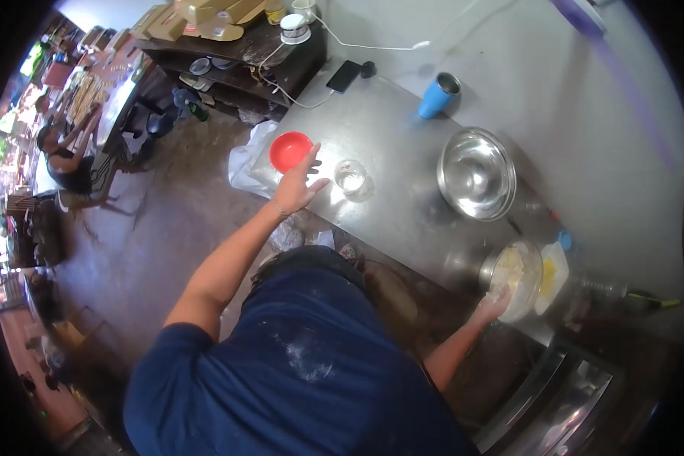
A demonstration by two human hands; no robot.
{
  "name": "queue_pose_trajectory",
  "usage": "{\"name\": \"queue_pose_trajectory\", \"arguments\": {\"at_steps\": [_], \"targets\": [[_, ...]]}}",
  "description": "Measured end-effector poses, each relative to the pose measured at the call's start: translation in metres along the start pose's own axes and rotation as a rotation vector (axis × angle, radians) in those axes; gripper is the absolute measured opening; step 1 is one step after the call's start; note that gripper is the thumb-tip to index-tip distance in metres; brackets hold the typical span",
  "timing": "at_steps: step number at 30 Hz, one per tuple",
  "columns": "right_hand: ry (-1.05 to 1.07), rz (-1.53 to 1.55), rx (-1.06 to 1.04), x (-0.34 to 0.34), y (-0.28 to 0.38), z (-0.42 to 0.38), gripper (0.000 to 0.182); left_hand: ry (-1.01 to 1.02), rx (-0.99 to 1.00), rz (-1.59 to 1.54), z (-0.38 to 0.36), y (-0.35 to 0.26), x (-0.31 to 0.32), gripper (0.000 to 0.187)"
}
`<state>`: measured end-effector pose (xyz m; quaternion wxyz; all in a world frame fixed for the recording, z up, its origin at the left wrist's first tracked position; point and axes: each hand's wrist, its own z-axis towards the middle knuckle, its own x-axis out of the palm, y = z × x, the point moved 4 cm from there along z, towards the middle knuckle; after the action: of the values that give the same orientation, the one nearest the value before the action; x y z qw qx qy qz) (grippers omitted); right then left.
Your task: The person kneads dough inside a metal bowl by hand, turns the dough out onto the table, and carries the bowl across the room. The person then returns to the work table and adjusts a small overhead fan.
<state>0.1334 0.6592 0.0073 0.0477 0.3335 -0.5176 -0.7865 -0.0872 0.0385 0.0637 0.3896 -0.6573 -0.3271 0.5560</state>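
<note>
My left hand (299, 186) reaches over the metal table with fingers and thumb spread, holding nothing. Its fingertips overlap the edge of a red bowl (287, 150) in this view. Just right of the hand stands a clear glass (349, 176). At the table's near right, my right hand (496, 302) is at the near rim of a mixing bowl (538, 283). Its fingers are curled and whitish, against a pale floury mass (511, 267) in the bowl. What those fingers hold, if anything, I cannot tell.
A large shiny steel bowl (476, 175) and a blue tumbler (438, 96) stand along the wall side. Beyond the mixing bowl lies a white tray (558, 262) with something yellow. A phone (344, 77) with a cable lies at the far end. Another person (70, 161) sits at far left.
</note>
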Motion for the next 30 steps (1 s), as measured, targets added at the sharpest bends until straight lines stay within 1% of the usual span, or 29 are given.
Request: {"name": "queue_pose_trajectory", "arguments": {"at_steps": [2, 3, 4, 6, 9, 10, 12, 14, 15, 16, 17, 18, 19, 21, 22, 23, 24, 25, 27, 28, 30], "targets": [[0.003, -0.100, 0.025, -0.005, 0.019, -0.014, 0.039, 0.042, 0.050, -0.337, -0.018, -0.027, -0.019, 0.079], [-0.026, -0.160, -0.002, -0.006, 0.022, -0.017, 0.038, 0.312, 0.041, -0.543, -0.038, -0.072, -0.037, 0.082], [-0.036, -0.165, 0.007, -0.007, 0.015, -0.017, 0.038, 0.587, 0.036, -0.742, -0.070, -0.134, -0.063, 0.087], [-0.065, -0.167, 0.037, -0.007, -0.003, -0.016, 0.039, 0.965, 0.248, -0.917, -0.124, -0.227, -0.095, 0.116], [-0.121, -0.098, 0.112, -0.003, -0.004, -0.020, 0.038, 1.172, 0.935, -0.762, -0.178, -0.281, -0.131, 0.136], [-0.151, -0.080, 0.080, 0.000, -0.011, -0.016, 0.036, 1.168, 1.043, -0.715, -0.195, -0.290, -0.142, 0.137], [-0.185, -0.053, 0.014, 0.011, -0.034, -0.012, 0.033, 1.119, 0.878, -0.491, -0.193, -0.279, -0.148, 0.136], [-0.165, -0.043, 0.102, 0.023, -0.021, -0.012, 0.034, 1.073, 0.698, -0.358, -0.178, -0.243, -0.145, 0.128], [-0.145, -0.045, 0.143, 0.027, -0.015, -0.013, 0.035, 1.054, 0.521, -0.388, -0.168, -0.223, -0.136, 0.122], [-0.142, -0.011, 0.148, 0.029, -0.010, -0.015, 0.035, 1.063, 0.334, -0.369, -0.160, -0.184, -0.125, 0.117], [-0.138, 0.023, 0.150, 0.031, -0.007, -0.014, 0.035, 1.013, 0.068, -0.475, -0.160, -0.148, -0.110, 0.108], [-0.139, 0.062, 0.154, 0.036, -0.004, -0.014, 0.036, 0.995, -0.107, -0.499, -0.161, -0.086, -0.090, 0.097], [-0.141, 0.025, 0.136, 0.037, -0.004, -0.015, 0.036, 0.958, -0.265, -0.298, -0.164, -0.049, -0.081, 0.091], [-0.167, -0.050, 0.105, 0.035, -0.005, -0.019, 0.036, 0.876, -0.393, -0.285, -0.172, 0.018, -0.067, 0.093], [-0.165, -0.050, 0.117, 0.036, -0.004, -0.022, 0.036, 0.844, -0.450, -0.273, -0.168, 0.021, -0.068, 0.094], [-0.156, -0.064, 0.128, 0.031, -0.004, -0.025, 0.037, 0.765, -0.302, -0.301, -0.160, 0.020, -0.074, 0.093], [-0.140, -0.078, 0.135, 0.025, -0.003, -0.028, 0.037, 0.677, -0.159, -0.333, -0.145, -0.011, -0.094, 0.094], [-0.174, -0.056, 0.147, 0.025, -0.022, -0.024, 0.033, 0.581, -0.014, -0.361, -0.134, -0.046, -0.115, 0.094], [-0.152, 0.040, 0.157, 0.026, -0.031, -0.024, 0.032, 0.754, 0.376, -0.526, -0.138, -0.150, -0.136, 0.104], [-0.143, 0.097, 0.157, 0.029, -0.029, -0.019, 0.031, 0.829, 0.585, -0.599, -0.139, -0.195, -0.137, 0.110], [-0.129, 0.092, 0.120, 0.036, -0.021, -0.012, 0.031, 1.029, 1.139, -0.578, -0.168, -0.248, -0.113, 0.109]]}}
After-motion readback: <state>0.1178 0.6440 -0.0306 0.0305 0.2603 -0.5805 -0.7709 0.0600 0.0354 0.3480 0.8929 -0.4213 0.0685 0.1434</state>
